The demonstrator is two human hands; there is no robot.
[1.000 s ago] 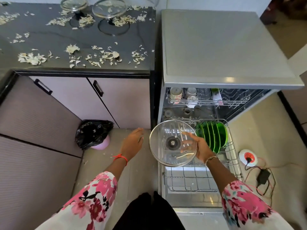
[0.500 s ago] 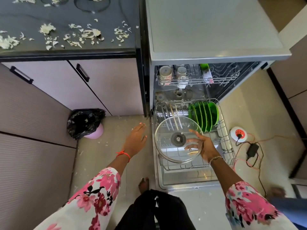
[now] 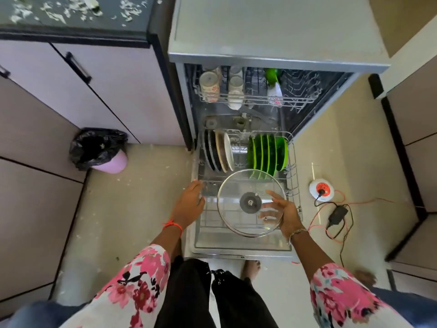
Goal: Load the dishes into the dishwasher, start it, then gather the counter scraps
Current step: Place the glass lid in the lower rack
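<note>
My right hand (image 3: 288, 215) grips a round glass lid (image 3: 236, 210) by its right rim, holding it nearly flat over the front of the dishwasher's pulled-out lower rack (image 3: 294, 166). At the back of that rack stand green plates (image 3: 267, 153) and dark and white plates (image 3: 218, 150). The upper rack (image 3: 298, 100) holds cups (image 3: 209, 85). With fingers relaxed, my left hand (image 3: 189, 202) is at the rack's left edge. Pale scraps (image 3: 71, 8) litter the dark counter at the top left.
A pink bin with a black liner (image 3: 99, 150) stands on the floor left of the dishwasher. On the right floor lie a round power socket (image 3: 321, 189), a black adapter (image 3: 337, 215) and red cable. Cabinet doors close in both sides.
The lid has come down and forward over the front of the lower rack. My left hand has moved right to the rack's edge. The view has tilted down.
</note>
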